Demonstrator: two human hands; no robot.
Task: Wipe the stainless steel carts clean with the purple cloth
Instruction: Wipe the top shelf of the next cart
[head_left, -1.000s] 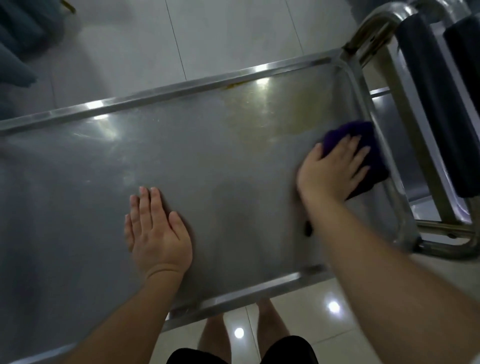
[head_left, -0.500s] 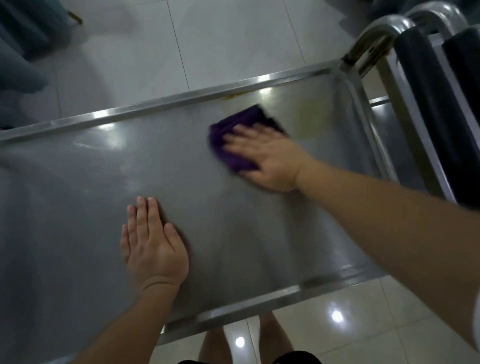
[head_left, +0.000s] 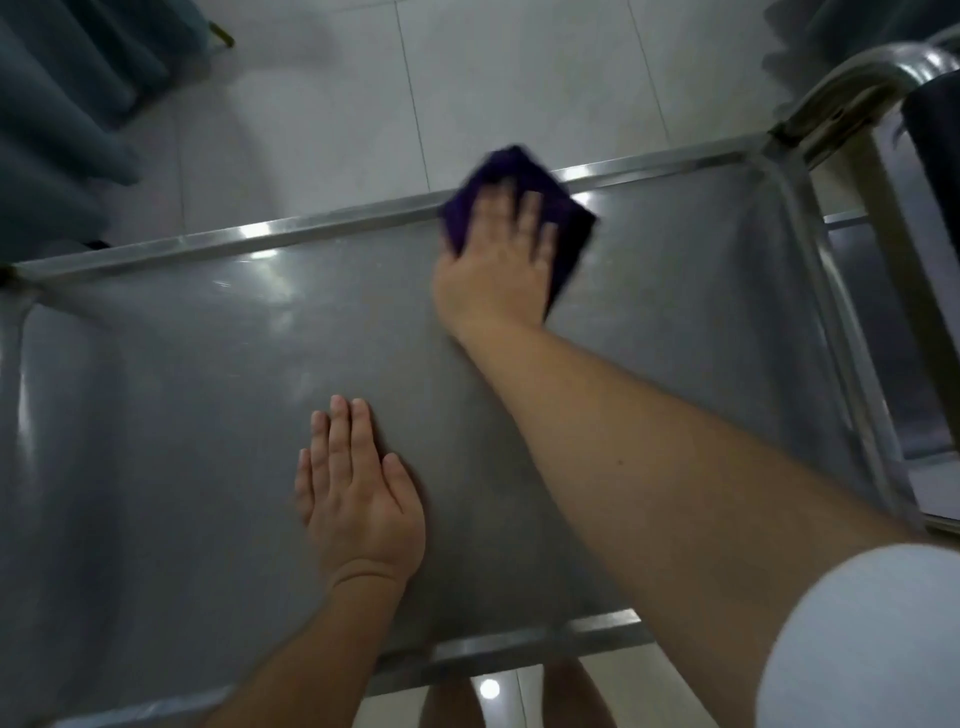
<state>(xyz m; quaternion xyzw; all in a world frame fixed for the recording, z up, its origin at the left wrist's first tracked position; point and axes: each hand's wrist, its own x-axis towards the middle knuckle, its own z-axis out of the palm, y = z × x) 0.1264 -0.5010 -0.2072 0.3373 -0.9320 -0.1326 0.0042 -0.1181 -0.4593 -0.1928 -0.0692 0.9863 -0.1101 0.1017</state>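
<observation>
The right hand (head_left: 498, 260) presses flat, fingers straight, on the purple cloth (head_left: 566, 228) at the cart (head_left: 208, 395) tray's far rim; the blurred cloth is mostly hidden beneath it. The left hand (head_left: 358, 499) rests flat and released on the tray, nearer the person.

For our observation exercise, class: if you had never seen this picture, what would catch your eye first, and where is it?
The purple cloth stands out first, dark against the grey metal at the far rim of the cart top, pressed flat under the right hand. Next comes the left hand, lying flat with straight fingers on the steel nearer the person. The curved handle rises at the far right corner.
</observation>
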